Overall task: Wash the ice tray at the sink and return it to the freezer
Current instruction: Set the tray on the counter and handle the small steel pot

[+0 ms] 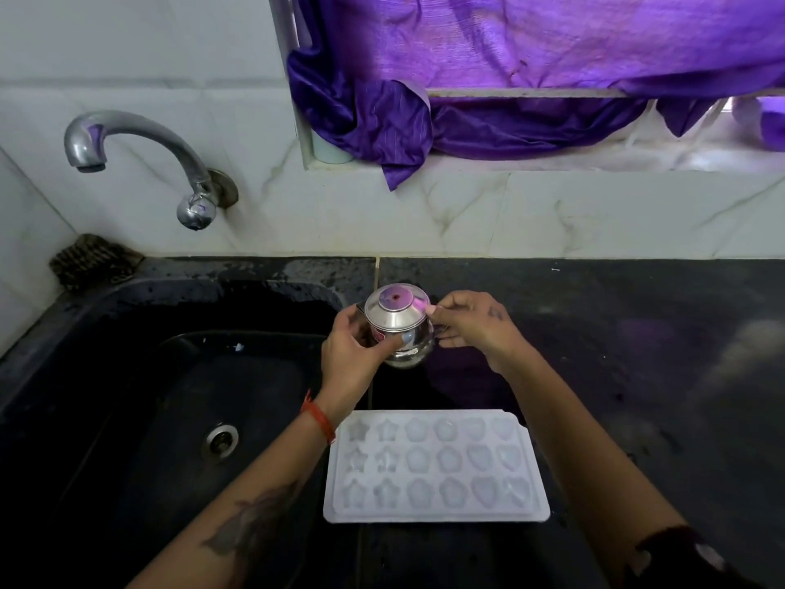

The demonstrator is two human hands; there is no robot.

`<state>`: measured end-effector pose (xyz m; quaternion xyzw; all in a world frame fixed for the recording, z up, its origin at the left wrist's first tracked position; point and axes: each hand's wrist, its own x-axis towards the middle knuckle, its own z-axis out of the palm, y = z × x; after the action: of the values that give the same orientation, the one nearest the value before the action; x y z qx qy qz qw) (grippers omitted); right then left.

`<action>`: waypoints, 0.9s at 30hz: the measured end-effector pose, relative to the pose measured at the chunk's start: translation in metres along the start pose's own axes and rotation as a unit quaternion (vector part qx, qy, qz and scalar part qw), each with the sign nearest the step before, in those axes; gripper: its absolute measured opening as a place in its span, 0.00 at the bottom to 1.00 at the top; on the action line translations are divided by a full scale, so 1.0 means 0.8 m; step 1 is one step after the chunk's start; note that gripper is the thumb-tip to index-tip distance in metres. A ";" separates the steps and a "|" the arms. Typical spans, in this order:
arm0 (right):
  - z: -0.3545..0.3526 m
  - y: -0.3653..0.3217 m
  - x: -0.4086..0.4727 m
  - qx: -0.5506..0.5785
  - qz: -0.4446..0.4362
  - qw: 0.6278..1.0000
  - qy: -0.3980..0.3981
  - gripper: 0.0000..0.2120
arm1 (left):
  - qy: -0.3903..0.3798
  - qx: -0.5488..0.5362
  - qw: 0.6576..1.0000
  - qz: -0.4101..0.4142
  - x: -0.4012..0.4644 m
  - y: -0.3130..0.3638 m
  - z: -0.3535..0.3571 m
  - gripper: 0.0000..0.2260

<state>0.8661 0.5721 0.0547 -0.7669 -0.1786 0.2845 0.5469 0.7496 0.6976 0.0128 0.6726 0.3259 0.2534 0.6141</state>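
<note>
A white ice tray (436,467) with star, flower and heart shaped cells lies flat on the black counter just right of the sink, near the front edge. Above it, both hands hold a small steel container (399,323) with a domed lid. My left hand (354,354) grips its body from the left. My right hand (471,323) pinches the lid's rim from the right. The black sink (178,401) lies to the left, with its drain (221,440) visible and a chrome tap (140,159) on the wall above.
A scrub brush (95,259) rests on the sink's back left corner. Purple cloth (488,78) hangs over the window ledge behind the counter. The dark counter (637,354) stretches to the right.
</note>
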 end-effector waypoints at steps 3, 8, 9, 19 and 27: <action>0.002 0.001 0.029 0.022 0.004 1.000 0.014 0.10 | 0.009 0.022 1.000 0.004 0.027 0.002 0.009 0.35; 0.004 0.005 0.068 0.049 0.007 0.998 0.035 0.07 | 0.015 0.034 0.999 0.003 0.066 -0.007 0.023 0.36; 0.005 0.007 0.075 0.052 0.007 0.998 0.039 0.07 | 0.016 0.039 0.999 0.000 0.071 -0.009 0.025 0.36; 0.010 0.024 0.105 0.077 0.024 0.995 0.054 0.06 | 0.030 0.072 0.997 0.007 0.094 -0.025 0.039 0.35; 0.009 0.029 0.100 0.049 0.011 0.996 0.067 0.04 | 0.027 0.080 0.996 0.008 0.088 -0.030 0.043 0.35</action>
<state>0.9226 0.6158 0.0119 -0.7585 -0.1186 0.2470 0.5912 0.8183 0.7286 -0.0193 0.7150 0.3564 0.2495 0.5473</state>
